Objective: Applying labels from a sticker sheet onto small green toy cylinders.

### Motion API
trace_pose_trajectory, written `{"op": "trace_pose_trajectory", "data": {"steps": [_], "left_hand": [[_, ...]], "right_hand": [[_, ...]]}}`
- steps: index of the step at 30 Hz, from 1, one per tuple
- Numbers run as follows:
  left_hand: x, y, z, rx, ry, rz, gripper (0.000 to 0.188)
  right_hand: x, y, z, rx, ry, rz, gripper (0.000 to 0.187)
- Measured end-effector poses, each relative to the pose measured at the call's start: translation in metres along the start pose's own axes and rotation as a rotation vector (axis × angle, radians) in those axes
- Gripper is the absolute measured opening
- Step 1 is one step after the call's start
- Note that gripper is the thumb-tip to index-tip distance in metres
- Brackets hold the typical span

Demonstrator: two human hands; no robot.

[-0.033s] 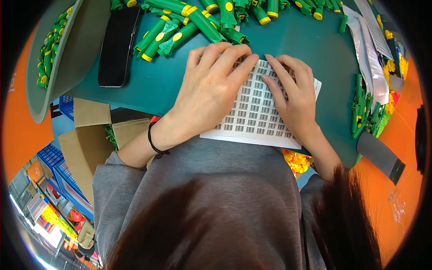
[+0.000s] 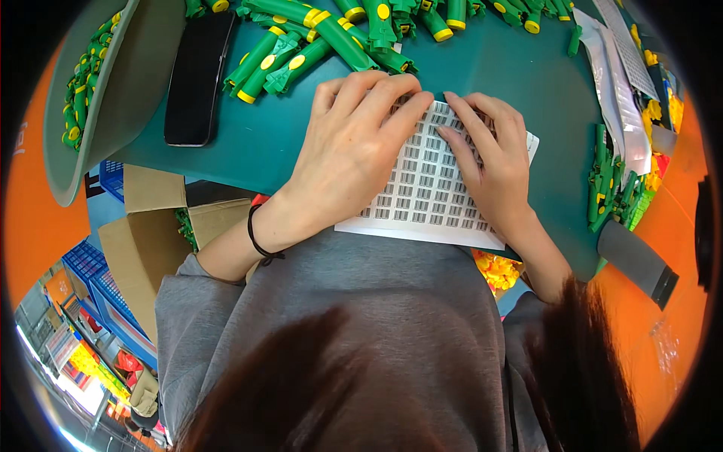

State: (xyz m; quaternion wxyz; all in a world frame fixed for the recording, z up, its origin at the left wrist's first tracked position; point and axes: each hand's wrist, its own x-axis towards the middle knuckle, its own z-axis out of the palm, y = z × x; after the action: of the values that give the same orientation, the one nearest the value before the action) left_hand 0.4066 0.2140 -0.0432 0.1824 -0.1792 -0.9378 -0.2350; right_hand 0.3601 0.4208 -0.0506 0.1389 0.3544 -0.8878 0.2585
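Observation:
A white sheet of small barcode labels [image 2: 422, 203] lies near the table edge in front of me, partly covered by both hands. My left hand [image 2: 361, 132] is over its upper left part, fingers bent, the thumb and index fingertips close together at the top edge. The other fingertips of that hand are hidden. On the sheet's right side rests my right hand [image 2: 489, 147], its thumb and index finger apart and the rest loosely curved. Another piece of white paper [image 2: 532, 145] shows past the right hand.
Green and yellow plastic tubes [image 2: 331, 41] are heaped beyond my hands. A black phone [image 2: 197, 83] lies left, beside a grey bin [image 2: 143, 98] of similar pieces. An open cardboard box [image 2: 147, 248] stands below the table. Silvery bags [image 2: 617, 90] and a grey squeeze tube [image 2: 636, 264] lie right.

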Motion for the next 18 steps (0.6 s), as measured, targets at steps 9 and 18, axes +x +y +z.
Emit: {"op": "trace_pose_trajectory", "data": {"steps": [9, 18], "left_hand": [[-0.002, -0.004, 0.004, -0.031, 0.127, 0.027, 0.034], [-0.008, -0.008, 0.004, 0.09, 0.122, 0.087, 0.039]], "right_hand": [[-0.006, 0.003, 0.002, -0.118, 0.108, -0.15, 0.041], [0.007, 0.001, 0.008, 0.0, -0.002, -0.105, 0.044]]}}
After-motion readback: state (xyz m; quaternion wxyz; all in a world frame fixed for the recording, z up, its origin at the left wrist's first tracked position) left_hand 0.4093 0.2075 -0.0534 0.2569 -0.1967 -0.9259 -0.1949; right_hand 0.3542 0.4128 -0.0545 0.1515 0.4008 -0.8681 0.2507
